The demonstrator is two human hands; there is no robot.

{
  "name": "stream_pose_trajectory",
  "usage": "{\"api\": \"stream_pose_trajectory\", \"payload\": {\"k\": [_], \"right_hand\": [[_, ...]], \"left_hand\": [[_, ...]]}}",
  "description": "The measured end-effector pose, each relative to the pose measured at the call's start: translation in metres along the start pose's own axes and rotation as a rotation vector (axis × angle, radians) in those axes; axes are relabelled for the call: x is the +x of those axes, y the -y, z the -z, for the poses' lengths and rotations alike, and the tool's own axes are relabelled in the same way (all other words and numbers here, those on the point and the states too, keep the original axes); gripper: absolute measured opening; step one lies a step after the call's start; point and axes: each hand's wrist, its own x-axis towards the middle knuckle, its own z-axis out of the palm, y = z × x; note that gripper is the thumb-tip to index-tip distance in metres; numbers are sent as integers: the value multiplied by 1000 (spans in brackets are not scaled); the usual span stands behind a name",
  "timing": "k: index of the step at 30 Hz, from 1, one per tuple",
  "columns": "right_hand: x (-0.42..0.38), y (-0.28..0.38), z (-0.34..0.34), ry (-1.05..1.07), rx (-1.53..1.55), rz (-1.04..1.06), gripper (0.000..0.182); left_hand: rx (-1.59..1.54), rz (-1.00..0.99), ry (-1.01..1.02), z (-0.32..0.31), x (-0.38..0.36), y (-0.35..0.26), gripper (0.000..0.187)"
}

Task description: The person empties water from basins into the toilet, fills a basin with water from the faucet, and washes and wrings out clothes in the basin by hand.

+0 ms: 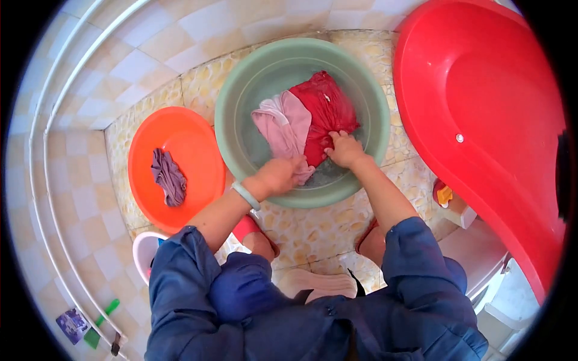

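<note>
A large green basin (229,78) holds water with a pink cloth (283,123) and a wet, crumpled red cloth (328,105) lying side by side in it. At the basin's near rim, my left hand (278,175) is closed on the lower end of the pink cloth; its fingertips are partly hidden. My right hand (347,150) grips the lower right part of the red cloth, fingers bent into the fabric. A pale bracelet (245,195) circles my left wrist.
Left of the green basin stands an orange basin (198,132) with a twisted purple cloth (170,177) inside. A big red plastic tub (481,78) leans at the right. White pipes (45,150) run along the tiled wall. A green brush (102,323) is at lower left.
</note>
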Motion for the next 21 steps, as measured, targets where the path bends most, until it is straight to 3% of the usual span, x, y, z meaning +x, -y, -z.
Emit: {"api": "stream_pose_trajectory", "payload": {"k": [2, 3, 6, 8, 10, 13, 16, 17, 21], "right_hand": [[0, 2, 16, -39, 14, -4, 49], [-3, 4, 20, -188, 49, 71, 35], [-13, 25, 27, -290, 363, 176, 29], [-6, 35, -4, -72, 678, 203, 26], [-15, 51, -19, 90, 568, 277, 32], [-23, 66, -53, 194, 353, 155, 43], [-19, 65, -74, 142, 251, 100, 55], [-9, 57, -87, 77, 226, 146, 44], [-14, 58, -34, 67, 554, 263, 29]], "left_hand": [[52, 114, -53, 8, -3, -1, 66], [88, 174, -41, 11, -7, -4, 65], [136, 238, -68, -2, -10, -5, 65], [164, 265, -79, -9, -4, -5, 61], [141, 271, -85, -19, 8, 9, 51], [163, 287, 18, -14, 15, 19, 34], [170, 281, 42, -12, 19, 37, 22], [164, 275, 30, -13, 21, 46, 20], [-132, 267, -213, 13, 12, 55, 26]]}}
